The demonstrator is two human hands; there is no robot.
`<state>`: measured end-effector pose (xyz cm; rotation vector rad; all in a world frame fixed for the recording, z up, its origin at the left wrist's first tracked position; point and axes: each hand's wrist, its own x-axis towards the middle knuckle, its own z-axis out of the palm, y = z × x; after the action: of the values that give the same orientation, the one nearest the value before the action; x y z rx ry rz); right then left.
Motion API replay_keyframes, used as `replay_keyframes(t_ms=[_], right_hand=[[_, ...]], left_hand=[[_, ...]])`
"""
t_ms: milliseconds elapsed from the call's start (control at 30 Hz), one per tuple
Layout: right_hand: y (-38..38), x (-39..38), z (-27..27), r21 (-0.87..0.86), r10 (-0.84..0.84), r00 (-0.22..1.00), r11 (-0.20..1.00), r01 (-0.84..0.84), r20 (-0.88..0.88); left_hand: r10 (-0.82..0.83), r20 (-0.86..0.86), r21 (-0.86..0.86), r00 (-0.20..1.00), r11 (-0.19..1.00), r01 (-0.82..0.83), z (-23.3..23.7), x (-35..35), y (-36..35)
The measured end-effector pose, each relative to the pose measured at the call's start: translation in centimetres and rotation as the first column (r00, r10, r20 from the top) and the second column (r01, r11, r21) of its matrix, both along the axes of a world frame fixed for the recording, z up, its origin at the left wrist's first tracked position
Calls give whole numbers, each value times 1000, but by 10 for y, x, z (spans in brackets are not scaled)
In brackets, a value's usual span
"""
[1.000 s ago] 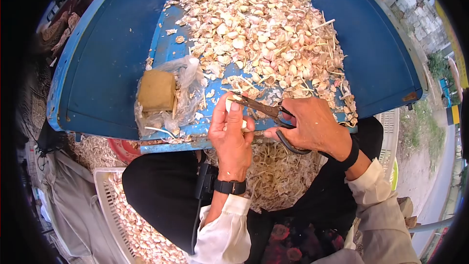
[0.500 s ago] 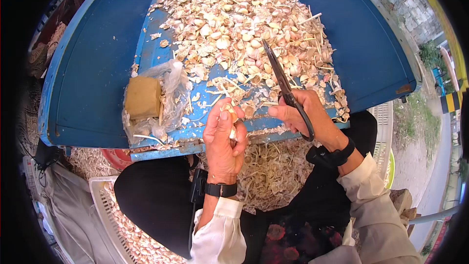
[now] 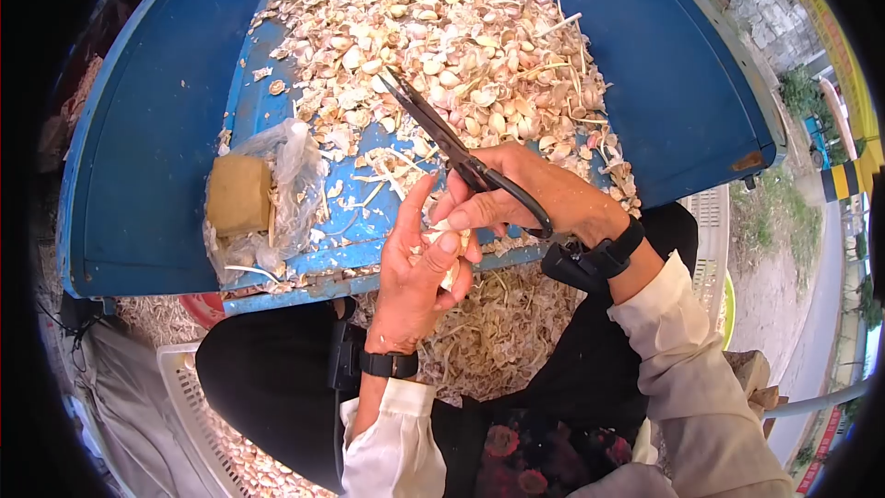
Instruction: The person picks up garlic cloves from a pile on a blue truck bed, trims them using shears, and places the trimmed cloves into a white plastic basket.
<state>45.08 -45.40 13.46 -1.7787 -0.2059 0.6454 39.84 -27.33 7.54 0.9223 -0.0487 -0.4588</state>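
My left hand (image 3: 419, 258) is closed around garlic (image 3: 451, 272), a pale piece showing between thumb and fingers. Against it, the thumb and fingertips of my right hand (image 3: 507, 194) touch the same garlic. A pair of dark scissors (image 3: 442, 136) is held in my right hand, its handle loop by the palm and its blades pointing up and left over the pile. That pile of garlic cloves and skins (image 3: 442, 28) covers the middle of the blue metal surface (image 3: 364, 254). How far the fingers press into the garlic is partly hidden.
On the left, a tan block (image 3: 239, 194) lies in a clear plastic bag (image 3: 293, 166). A white crate (image 3: 180, 387) of cloves stands at lower left. Skins and stalks (image 3: 498, 327) heap below the surface's front edge. Blue side panels (image 3: 157, 129) flank the pile.
My right hand has moved left with the scissors and now meets the garlic in my left hand. The whole view has shifted slightly.
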Motion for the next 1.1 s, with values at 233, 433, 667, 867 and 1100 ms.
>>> replay_keyframes(t_ms=[233, 433, 667, 867, 1100], right_hand=[[2, -16, -21, 286, -97, 995, 954, 86, 25], [40, -45, -11, 413, -337, 937, 869, 271, 95], [50, -40, 9, 362, -413, 788, 895, 259, 457], [-72, 50, -15, -271, -346, 652, 706, 654, 675], [-73, 77, -54, -526, 78, 587, 550, 648, 806]], left_hand=[[104, 50, 270, 993, 956, -114, 6, -11, -7], [245, -118, -101, 962, 961, -257, 11, -20, 1], [95, -493, -642, 865, 631, -435, 55, -46, 64], [740, 451, 293, 500, 407, -865, 79, -93, 195], [360, 278, 941, 891, 83, -328, -111, -200, 344]])
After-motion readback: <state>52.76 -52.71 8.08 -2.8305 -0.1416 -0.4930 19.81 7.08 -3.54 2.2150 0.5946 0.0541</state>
